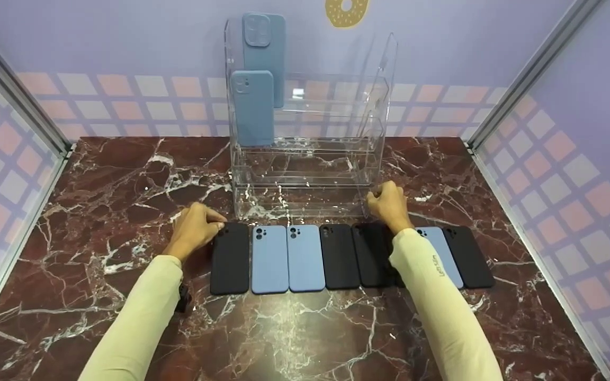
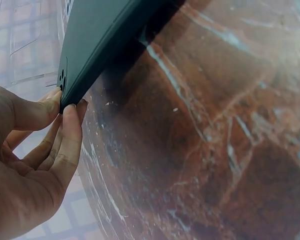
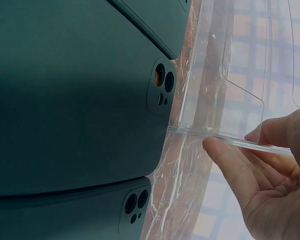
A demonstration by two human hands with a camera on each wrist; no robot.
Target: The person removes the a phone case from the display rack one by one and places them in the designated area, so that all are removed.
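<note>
My left hand [image 1: 194, 230] pinches the top left corner of the leftmost black phone case [image 1: 230, 264]; the left wrist view shows thumb and fingertips on that corner of the case [image 2: 97, 45]. On the right, my hand [image 1: 389, 205] grips the side panel of a clear tiered display stand [image 1: 310, 185] near its front, thumb on one side and fingers on the other [image 3: 230, 162]. Blue phone cases [image 1: 269, 259] [image 1: 306, 259] and black ones [image 1: 339, 259] lie in a row before the stand. My right forearm covers part of the row.
Two blue cases stand at the left side of the stand, one on a higher tier [image 1: 277, 58] and one lower [image 1: 254, 116]. Patterned walls [image 1: 141, 42] with metal corner posts enclose the marbled table [image 1: 98, 211] at the back and sides.
</note>
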